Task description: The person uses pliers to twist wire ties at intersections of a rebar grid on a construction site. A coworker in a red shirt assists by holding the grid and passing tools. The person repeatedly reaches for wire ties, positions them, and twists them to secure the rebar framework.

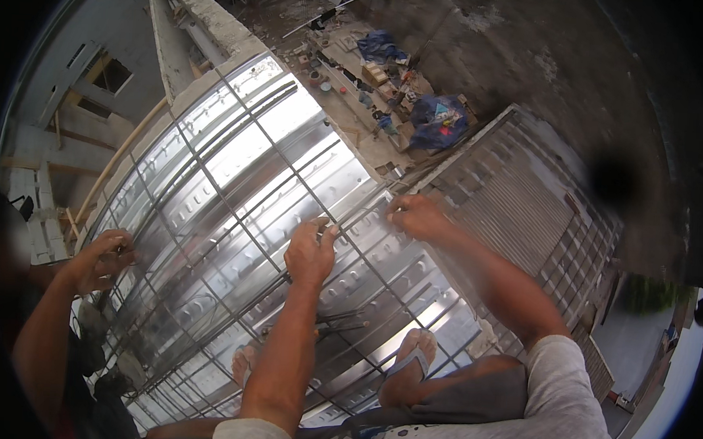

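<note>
A grid of thin steel reinforcing mesh [244, 226] lies over shiny corrugated metal decking [271, 164]. My left hand [310, 253] is closed at one of the mesh bars, its thumb and fingertips drawn together; whatever is between them is too small to make out. Farther right, my right hand [417, 217] pinches at the decking's right edge, where the mesh bars end. Its fingertips hide what they grip. A co-worker's hand [104, 262] is at the left side of the mesh, fingers bent.
My sandalled foot [412, 354] rests on the mesh and decking. Beyond the right edge is a lower roof with ribbed sheeting [519, 208]. Far below lie blue tarps [438, 121] and building materials. A concrete wall edge [219, 22] stands at the upper left.
</note>
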The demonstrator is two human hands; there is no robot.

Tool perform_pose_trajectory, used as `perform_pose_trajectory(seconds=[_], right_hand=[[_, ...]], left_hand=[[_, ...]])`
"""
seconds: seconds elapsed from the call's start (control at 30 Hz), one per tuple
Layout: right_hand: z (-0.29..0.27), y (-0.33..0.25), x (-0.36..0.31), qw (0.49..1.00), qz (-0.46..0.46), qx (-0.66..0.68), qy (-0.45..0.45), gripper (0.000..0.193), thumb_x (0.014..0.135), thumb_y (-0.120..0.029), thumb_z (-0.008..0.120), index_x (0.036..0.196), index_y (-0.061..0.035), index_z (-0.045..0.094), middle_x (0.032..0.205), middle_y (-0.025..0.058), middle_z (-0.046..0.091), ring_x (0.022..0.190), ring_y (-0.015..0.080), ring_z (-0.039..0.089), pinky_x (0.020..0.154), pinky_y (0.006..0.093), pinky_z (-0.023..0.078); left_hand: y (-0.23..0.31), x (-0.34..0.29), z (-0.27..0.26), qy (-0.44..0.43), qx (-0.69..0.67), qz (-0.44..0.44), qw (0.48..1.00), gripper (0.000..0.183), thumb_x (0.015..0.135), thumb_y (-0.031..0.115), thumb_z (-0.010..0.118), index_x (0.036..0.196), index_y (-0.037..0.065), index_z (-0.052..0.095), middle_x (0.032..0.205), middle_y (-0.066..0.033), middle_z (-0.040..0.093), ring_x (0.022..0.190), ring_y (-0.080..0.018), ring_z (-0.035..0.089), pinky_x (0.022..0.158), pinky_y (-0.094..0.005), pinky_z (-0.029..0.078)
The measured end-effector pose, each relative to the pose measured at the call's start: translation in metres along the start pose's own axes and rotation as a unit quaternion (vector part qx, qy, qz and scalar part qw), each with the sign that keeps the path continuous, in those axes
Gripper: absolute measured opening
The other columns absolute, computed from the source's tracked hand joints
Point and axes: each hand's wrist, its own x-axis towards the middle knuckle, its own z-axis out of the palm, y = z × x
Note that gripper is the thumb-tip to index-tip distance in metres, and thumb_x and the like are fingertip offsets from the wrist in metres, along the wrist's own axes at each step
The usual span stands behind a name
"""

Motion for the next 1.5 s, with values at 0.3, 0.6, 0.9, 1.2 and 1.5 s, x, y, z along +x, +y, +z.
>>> perform_pose_trajectory(seconds=[0.3,0.6,0.9,1.2,1.5], right_hand=[[0.055,0.009,0.012,0.981,-0.166,-0.098,0.006,0.015,0.086,-0.015,0.063,0.094,-0.0051,0.071,0.092,0.0196,0.071,0.091,0.0356,0.068,0.082,0.0432,0.052],[0.067,0.019,0.025,0.981,-0.154,-0.118,0.014,0.015,0.087,-0.017,0.061,0.096,-0.0071,0.069,0.09,0.0198,0.07,0.089,0.038,0.067,0.081,0.0456,0.051],[0.073,0.003,0.029,0.96,-0.141,-0.238,0.043,0.019,0.083,-0.014,0.059,0.091,-0.0009,0.07,0.09,0.0253,0.07,0.091,0.0413,0.068,0.083,0.0477,0.053],[0.08,-0.021,0.02,0.965,-0.091,-0.244,0.035,0.02,0.08,-0.013,0.06,0.087,0.0026,0.071,0.091,0.0281,0.07,0.092,0.043,0.068,0.084,0.0485,0.054],[0.084,-0.008,0.025,0.957,-0.14,-0.246,0.057,0.029,0.082,-0.023,0.058,0.081,0.0024,0.072,0.086,0.0271,0.069,0.086,0.0422,0.068,0.08,0.0483,0.053]], left_hand=[[-0.001,0.003,-0.005,-0.025,0.016,0.005,1.0,0.047,0.09,0.035,0.067,0.129,0.01,0.063,0.123,-0.0141,0.064,0.115,-0.0327,0.059,0.099,-0.0438,0.046],[0.001,0.01,-0.009,-0.063,-0.003,-0.025,0.998,0.047,0.087,0.034,0.071,0.125,0.008,0.066,0.116,-0.0156,0.067,0.111,-0.0324,0.06,0.098,-0.0436,0.046],[0.008,0.01,-0.012,-0.073,-0.051,-0.103,0.991,0.037,0.083,0.03,0.075,0.11,0.005,0.071,0.101,-0.0125,0.07,0.096,-0.0283,0.064,0.087,-0.0412,0.05],[0.011,0.01,-0.008,-0.045,-0.076,-0.109,0.99,0.03,0.08,0.025,0.076,0.101,0.004,0.072,0.089,-0.0123,0.071,0.085,-0.0284,0.068,0.08,-0.0401,0.052],[0.02,0.006,-0.004,-0.012,0.046,0.124,0.991,0.019,0.078,0.008,0.075,0.096,0.003,0.07,0.096,-0.0132,0.071,0.094,-0.0334,0.065,0.087,-0.044,0.048]])
